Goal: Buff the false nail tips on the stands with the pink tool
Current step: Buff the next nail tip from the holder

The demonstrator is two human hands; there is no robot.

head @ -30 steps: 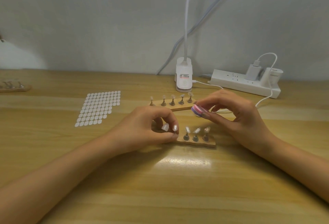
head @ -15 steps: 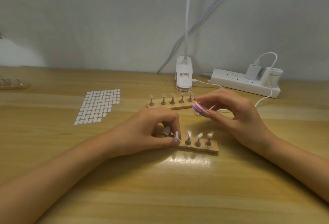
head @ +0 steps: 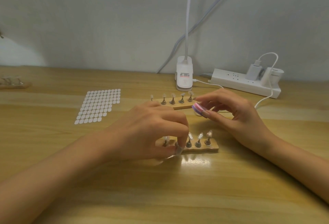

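Observation:
A near wooden stand [head: 212,148] lies in front of me with several clear nail tips [head: 199,136] on small metal posts. My left hand [head: 151,131] curls over its left end, thumb and fingers pinching the wood and hiding some posts. My right hand [head: 235,115] hovers above and behind the stand, holding a pink and purple buffing block [head: 199,109] between thumb and fingers. The block touches no tip. A second wooden stand [head: 179,106] with several tips sits farther back, partly behind both hands.
A sheet of white adhesive dots [head: 98,106] lies at the left. Behind stand a white clip lamp base [head: 184,77] and a power strip [head: 243,83] with chargers and a trailing cable. Another stand [head: 12,82] sits at the far left edge.
My left hand has drawn the near stand toward me and a little to the right. The right hand with the block has stayed almost where it was.

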